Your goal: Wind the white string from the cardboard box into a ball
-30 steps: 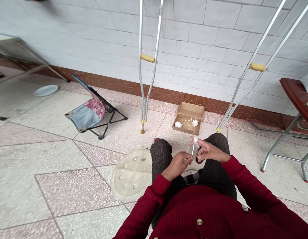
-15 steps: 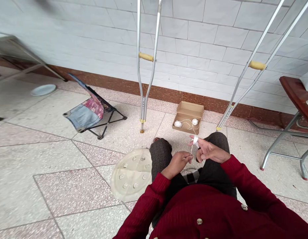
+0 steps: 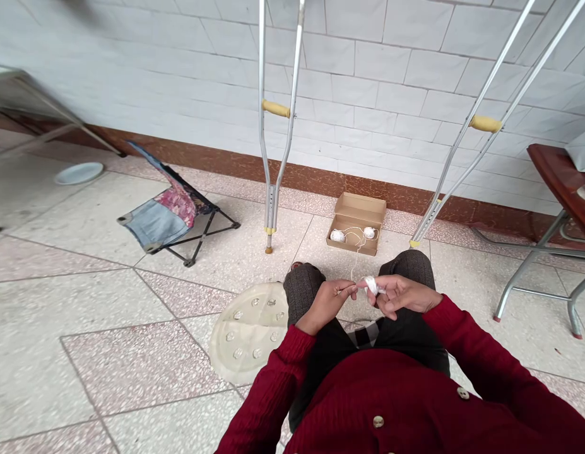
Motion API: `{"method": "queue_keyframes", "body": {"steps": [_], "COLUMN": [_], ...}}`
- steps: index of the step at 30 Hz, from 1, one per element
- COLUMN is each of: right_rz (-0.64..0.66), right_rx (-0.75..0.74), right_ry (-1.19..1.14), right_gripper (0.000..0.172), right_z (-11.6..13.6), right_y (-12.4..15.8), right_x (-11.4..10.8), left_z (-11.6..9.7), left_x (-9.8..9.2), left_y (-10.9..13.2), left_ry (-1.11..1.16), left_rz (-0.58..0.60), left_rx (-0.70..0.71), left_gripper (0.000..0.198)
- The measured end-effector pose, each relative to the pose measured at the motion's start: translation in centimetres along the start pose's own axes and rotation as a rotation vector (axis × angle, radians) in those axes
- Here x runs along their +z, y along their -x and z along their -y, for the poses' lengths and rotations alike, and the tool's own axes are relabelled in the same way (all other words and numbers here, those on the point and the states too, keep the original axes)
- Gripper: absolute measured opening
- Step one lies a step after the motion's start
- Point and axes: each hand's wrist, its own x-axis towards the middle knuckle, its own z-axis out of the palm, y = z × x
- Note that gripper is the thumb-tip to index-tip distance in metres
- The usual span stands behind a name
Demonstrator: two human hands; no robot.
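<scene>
My left hand [image 3: 330, 302] is closed, its thumb and fingertips pinching a strand of white yarn [image 3: 353, 271] close to the other hand. On my right hand [image 3: 403, 294], a small bundle of white yarn [image 3: 370, 285] is wound around the outstretched fingers, while the thumb and remaining fingers curl below. The strand runs up to an open cardboard box [image 3: 351, 248] on the floor. Inside it lie two white yarn balls, one left [image 3: 337, 235] and one right [image 3: 369, 232], with loose yarn between them.
Two metal crutches, one left [image 3: 270, 208] and one right [image 3: 431, 211], lean at the tiled wall. A folding stool [image 3: 164, 217] and a pale round mat [image 3: 247, 331] with ring shapes are on the left. A reddish-brown table [image 3: 557, 173] stands right.
My left hand has moved up slightly, bringing its pinch near the right fingertips. My right hand has tipped from pointing upward to pointing left, with the wound yarn lower.
</scene>
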Motion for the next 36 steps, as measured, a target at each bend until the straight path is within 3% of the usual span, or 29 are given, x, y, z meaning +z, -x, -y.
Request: {"method": "queue_keyframes", "body": {"steps": [3, 9, 11, 15, 19, 23, 27, 31, 34, 36], "right_rz": [-0.058, -0.084, -0.105, -0.137, -0.155, -0.143, -0.121, -0.165, -0.255, -0.297], "right_rx": [-0.145, -0.249, -0.251, -0.202, -0.091, -0.033, -0.074, -0.163, -0.100, -0.010], "right_ry": [-0.092, -0.174, -0.168, -0.093, 0.009, 0.047, -0.014, -0.063, 0.106, 0.256], "right_gripper": [0.063, 0.071, 0.071, 0.068, 0.062, 0.060, 0.060, 0.069, 0.077, 0.084], "right_z": [1.4, 2.4, 2.3, 1.8, 1.0, 0.4, 0.6, 0.4, -1.4, -3.2], "right_y": [0.3, 1.9, 2.4, 2.2, 1.0, 0.4, 0.4, 0.1, -0.7, -1.3], "right_x": [0.1, 0.6, 0.8, 0.8, 0.3, 0.2, 0.5, -0.3, -1.9, -2.9], "left_z": [1.2, 1.6, 1.7, 2.6, 1.9, -1.0, -1.9, -0.9, -0.3, -0.4], "left_x": [-0.6, -6.1, -6.7, -4.0, -0.3, 0.5, 1.0, 3.0, 3.8, 3.3], "left_y": [-0.7, -2.1, -2.2, -2.1, -2.5, -3.5, -3.6, -1.7, -0.3, 0.1], "left_ry": [-0.192, -0.448, -0.476, -0.414, -0.232, 0.017, 0.148, 0.054, -0.161, -0.297], "left_rz": [-0.033, -0.292, -0.338, -0.210, -0.183, -0.141, -0.036, 0.043, 0.081, 0.081], "left_rx": [-0.005, 0.003, 0.005, -0.020, 0.032, 0.158, 0.092, 0.027, 0.015, 0.036], "left_gripper": [0.033, 0.029, 0.028, 0.021, 0.047, 0.048, 0.026, 0.038, 0.037, 0.035]}}
